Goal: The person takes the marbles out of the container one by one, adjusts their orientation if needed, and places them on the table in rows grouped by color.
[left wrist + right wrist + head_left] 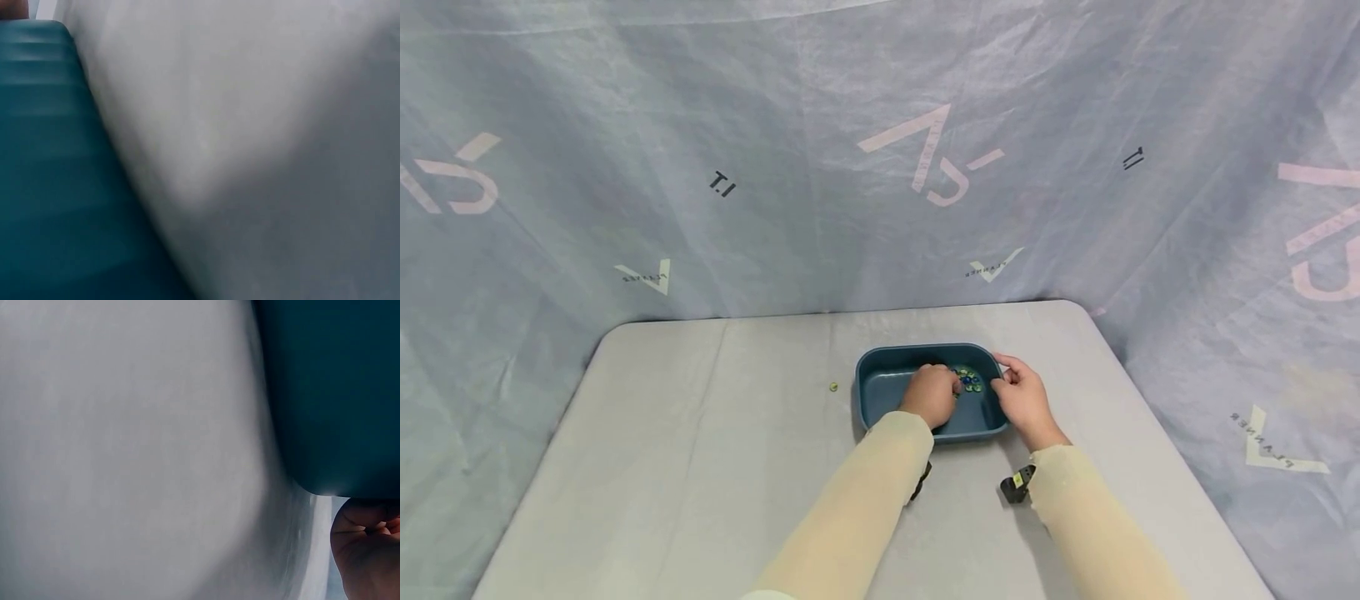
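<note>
A dark teal rectangular basin (880, 392) with rounded corners sits on the table. In its right part lies a cluster of small green and blue pieces (970, 380), like glass beads or marbles. My left hand (931, 393) reaches down inside the basin, fingers bent beside the cluster. Its fingertips are hidden, so whether it holds a piece is unclear. My right hand (1024, 402) pinches the basin's right rim, thumb toward the inside. The right wrist view shows this hand (369, 550) at the teal wall (337, 400).
One small yellow-green piece (833, 387) lies on the table, left of the basin. A pale cloth covers the table (760, 467). Printed grey fabric (820, 167) hangs behind and at both sides. A black device (1017, 487) sits at the right wrist.
</note>
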Motion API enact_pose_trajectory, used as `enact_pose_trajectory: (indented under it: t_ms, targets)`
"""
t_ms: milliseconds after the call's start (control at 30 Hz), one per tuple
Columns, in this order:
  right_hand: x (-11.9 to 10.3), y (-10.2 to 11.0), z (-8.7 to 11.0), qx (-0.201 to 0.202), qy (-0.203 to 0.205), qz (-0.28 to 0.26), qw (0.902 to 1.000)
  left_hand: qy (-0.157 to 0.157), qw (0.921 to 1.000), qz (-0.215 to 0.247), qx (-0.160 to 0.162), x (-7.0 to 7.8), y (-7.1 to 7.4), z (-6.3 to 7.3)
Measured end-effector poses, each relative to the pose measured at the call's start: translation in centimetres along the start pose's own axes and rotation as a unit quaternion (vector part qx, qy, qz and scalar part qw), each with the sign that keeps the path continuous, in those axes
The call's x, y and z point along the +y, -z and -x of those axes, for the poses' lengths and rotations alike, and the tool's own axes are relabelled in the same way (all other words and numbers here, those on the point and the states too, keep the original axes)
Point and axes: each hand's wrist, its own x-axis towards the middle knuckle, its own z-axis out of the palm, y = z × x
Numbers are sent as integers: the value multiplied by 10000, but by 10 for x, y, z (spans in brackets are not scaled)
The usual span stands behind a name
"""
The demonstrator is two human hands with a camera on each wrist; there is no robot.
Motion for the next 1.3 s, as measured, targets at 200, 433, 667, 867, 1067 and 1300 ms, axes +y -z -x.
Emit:
enact_pose_trajectory:
  t_ms: [200,433,667,867,1067,1300]
  targets:
    - [-2,-3,1,23,23,-2,10000,164,9998,143,-33,-3,1,1]
    - [-2,-4,2,62,57,17,10000,233,9972,706,95,-3,6,7]
    - [-3,-5,3,48,30,44,10000,136,9921,1165,445,-5,9,10]
    - [-4,-4,1,23,-33,-3,10000,-40,9867,1418,798,-4,19,9]
    - [-2,-1,0,27,-80,121,9999,30,9730,2172,783,-6,36,16]
    - [1,-1,0,-18,-74,116,9999,136,9681,2392,733,-10,47,33]
